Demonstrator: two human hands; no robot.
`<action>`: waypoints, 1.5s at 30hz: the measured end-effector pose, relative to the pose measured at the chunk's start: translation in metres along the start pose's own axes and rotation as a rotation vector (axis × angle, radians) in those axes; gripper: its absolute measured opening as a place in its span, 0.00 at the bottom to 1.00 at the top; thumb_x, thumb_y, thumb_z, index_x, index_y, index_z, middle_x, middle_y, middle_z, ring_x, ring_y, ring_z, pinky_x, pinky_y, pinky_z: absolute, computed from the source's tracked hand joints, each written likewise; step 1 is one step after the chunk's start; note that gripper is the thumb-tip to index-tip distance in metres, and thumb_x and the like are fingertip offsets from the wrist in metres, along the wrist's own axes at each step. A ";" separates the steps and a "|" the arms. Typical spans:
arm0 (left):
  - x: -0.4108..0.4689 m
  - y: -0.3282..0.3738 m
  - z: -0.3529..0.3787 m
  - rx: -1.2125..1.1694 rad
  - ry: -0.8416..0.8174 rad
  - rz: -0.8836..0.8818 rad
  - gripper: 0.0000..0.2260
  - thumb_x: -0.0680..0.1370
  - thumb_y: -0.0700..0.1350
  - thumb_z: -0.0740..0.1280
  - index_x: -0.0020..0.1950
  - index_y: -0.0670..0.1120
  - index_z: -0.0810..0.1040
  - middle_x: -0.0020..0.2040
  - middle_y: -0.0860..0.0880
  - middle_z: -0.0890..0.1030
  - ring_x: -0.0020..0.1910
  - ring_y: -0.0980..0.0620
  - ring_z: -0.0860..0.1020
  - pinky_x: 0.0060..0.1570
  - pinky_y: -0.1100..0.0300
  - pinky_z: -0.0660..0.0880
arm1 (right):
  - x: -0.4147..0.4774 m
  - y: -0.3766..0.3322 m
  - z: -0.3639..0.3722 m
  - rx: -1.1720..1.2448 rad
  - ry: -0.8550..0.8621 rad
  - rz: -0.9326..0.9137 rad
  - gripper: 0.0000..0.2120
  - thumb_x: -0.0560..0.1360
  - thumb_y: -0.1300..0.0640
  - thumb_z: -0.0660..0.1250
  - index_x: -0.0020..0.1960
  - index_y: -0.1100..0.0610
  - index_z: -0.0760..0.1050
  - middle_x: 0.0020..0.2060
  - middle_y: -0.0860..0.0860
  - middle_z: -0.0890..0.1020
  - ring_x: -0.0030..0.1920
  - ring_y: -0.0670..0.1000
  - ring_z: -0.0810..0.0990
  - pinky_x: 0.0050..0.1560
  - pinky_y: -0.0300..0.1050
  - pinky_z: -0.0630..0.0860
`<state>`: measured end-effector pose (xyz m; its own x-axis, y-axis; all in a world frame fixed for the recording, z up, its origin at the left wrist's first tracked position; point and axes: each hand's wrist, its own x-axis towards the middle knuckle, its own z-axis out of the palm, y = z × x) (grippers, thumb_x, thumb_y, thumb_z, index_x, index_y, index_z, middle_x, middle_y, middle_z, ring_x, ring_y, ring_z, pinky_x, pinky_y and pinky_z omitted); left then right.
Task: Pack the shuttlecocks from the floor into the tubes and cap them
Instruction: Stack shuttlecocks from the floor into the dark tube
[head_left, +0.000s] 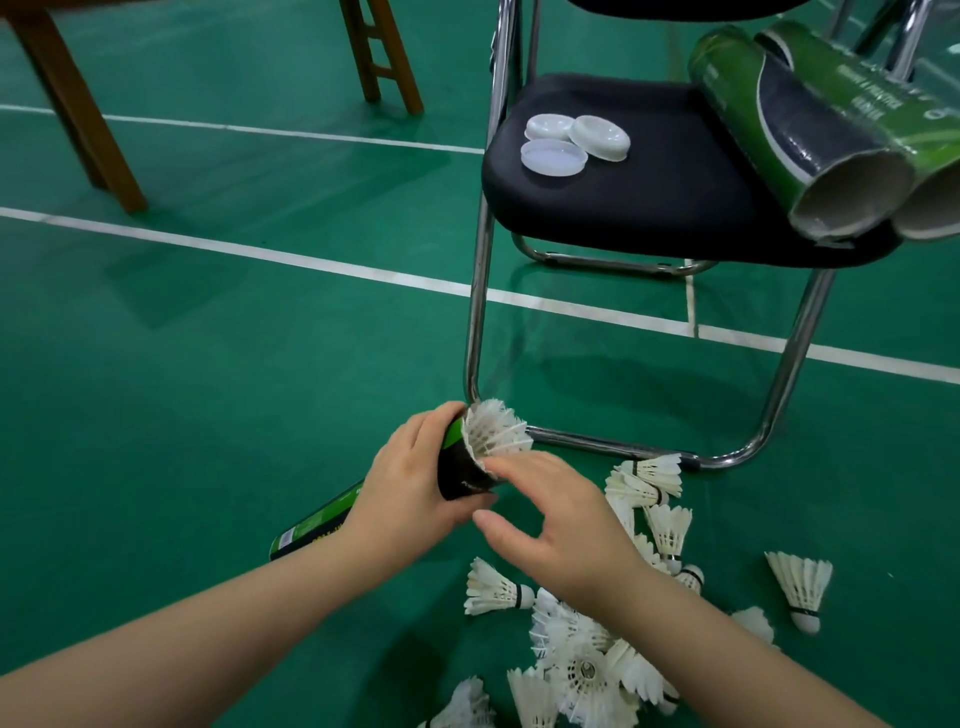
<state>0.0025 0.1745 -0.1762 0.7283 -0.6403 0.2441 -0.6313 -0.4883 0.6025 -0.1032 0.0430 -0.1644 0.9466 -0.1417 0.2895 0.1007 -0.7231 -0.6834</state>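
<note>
In front of the chair (623, 197), the left hand (410, 483) grips a tube (462, 467), shuttlecock (496, 428) protruding; the right hand (561, 525), loosely spread and empty, reaches its rim

The floor (208, 364) was green with white lines; shuttlecocks (493, 587) white, black-banded; the tube (460, 470) black and green; chair seat (649, 208) black.

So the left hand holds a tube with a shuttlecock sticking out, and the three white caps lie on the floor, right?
Not quite. The head view shows the three white caps lying on the black chair seat instead. The left hand does hold a tube with a shuttlecock sticking out.
</note>
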 end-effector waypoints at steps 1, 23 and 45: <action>-0.003 0.000 -0.001 -0.006 -0.003 0.017 0.36 0.61 0.61 0.67 0.66 0.48 0.65 0.56 0.52 0.72 0.55 0.53 0.70 0.54 0.59 0.65 | 0.001 -0.004 -0.002 0.013 -0.086 0.020 0.19 0.70 0.44 0.61 0.55 0.53 0.77 0.49 0.42 0.78 0.51 0.40 0.71 0.56 0.40 0.69; -0.015 -0.011 -0.016 0.064 -0.038 0.068 0.32 0.63 0.55 0.61 0.66 0.46 0.67 0.57 0.44 0.76 0.55 0.50 0.72 0.54 0.64 0.65 | 0.032 -0.024 0.009 0.141 -0.282 0.111 0.15 0.71 0.43 0.66 0.38 0.55 0.76 0.32 0.46 0.77 0.34 0.45 0.74 0.37 0.43 0.71; -0.037 -0.023 -0.025 0.150 -0.085 0.070 0.34 0.64 0.47 0.75 0.67 0.45 0.67 0.59 0.46 0.75 0.57 0.46 0.72 0.56 0.59 0.65 | -0.024 0.052 0.032 0.188 -0.209 0.547 0.09 0.76 0.46 0.64 0.52 0.49 0.77 0.47 0.42 0.79 0.49 0.42 0.76 0.52 0.39 0.71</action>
<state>-0.0036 0.2243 -0.1796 0.6603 -0.7203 0.2125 -0.7167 -0.5199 0.4648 -0.1111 0.0303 -0.2281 0.9145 -0.3093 -0.2606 -0.3820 -0.4487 -0.8079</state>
